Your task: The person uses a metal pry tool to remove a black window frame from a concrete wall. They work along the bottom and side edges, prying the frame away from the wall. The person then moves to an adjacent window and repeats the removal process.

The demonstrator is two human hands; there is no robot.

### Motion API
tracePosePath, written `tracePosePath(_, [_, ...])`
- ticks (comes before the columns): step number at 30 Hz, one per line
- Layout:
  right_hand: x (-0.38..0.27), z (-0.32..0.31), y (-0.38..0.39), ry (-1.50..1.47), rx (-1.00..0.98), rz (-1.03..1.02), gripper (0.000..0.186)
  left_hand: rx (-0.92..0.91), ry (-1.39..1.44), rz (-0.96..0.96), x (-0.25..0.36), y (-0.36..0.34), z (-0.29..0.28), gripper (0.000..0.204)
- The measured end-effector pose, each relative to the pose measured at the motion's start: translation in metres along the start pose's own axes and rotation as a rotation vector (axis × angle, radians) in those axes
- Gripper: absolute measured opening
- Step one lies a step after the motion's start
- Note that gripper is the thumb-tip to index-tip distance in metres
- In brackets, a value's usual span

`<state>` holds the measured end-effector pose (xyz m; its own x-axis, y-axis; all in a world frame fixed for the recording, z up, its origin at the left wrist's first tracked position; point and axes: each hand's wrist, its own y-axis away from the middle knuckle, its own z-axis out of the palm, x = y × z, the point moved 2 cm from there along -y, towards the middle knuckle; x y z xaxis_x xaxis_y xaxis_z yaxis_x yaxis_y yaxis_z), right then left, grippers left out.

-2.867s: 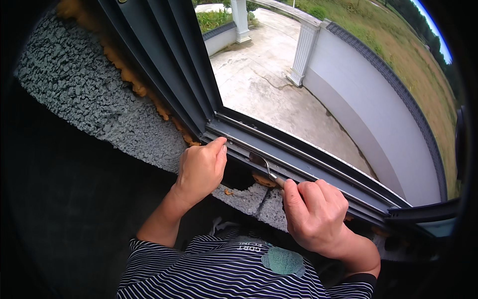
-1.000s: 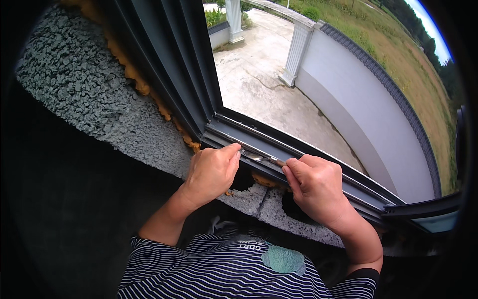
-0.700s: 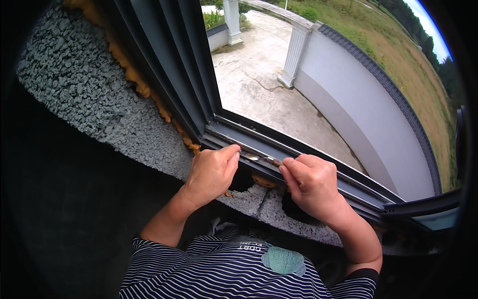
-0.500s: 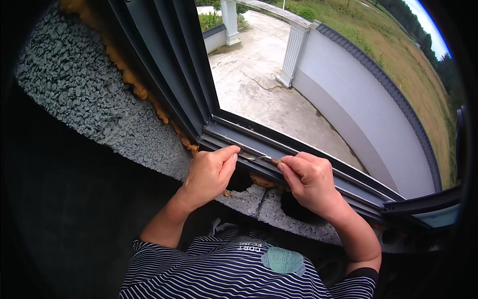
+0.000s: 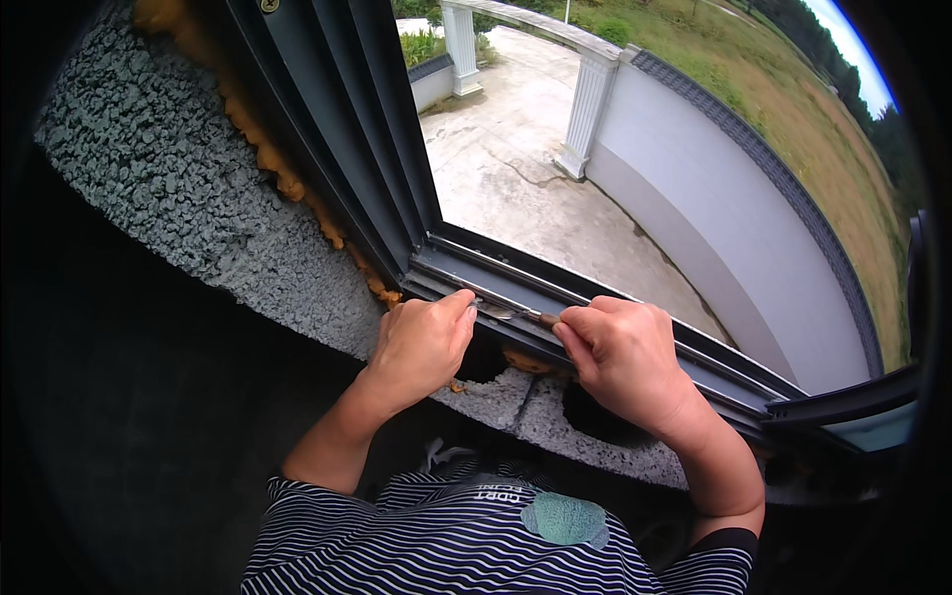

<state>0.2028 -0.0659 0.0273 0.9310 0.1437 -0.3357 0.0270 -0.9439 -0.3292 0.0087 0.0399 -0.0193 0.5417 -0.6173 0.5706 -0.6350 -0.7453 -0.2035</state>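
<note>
right fingers grip a slim, shiny metal tool — left fingers pinched, contents unclear

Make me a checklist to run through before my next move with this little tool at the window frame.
1. Right grip closed on the small tool by its handle: ok.
2. Metal blade over the lower window track: ok.
3. Blade pressing on the track: cannot tell; contact is too small to make out.
4. Left grip well clear of the blade: not ok, its fingertips are right beside the end.
5. Anything pinched in the left grip: cannot tell.
6. Masonry edge below the frame unbroken: not ok, dark gaps show.
</note>
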Motion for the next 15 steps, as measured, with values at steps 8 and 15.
tracePosePath(8, [0.000, 0.005, 0.001, -0.008, 0.018, -0.009, 0.017, -0.124, 0.461, -0.128, -0.012, 0.000, 0.005, 0.027])
tracePosePath(15, [0.005, 0.022, 0.009, -0.059, 0.147, -0.057, 0.014, -0.184, 0.625, -0.219, -0.001, 0.003, 0.003, 0.029])
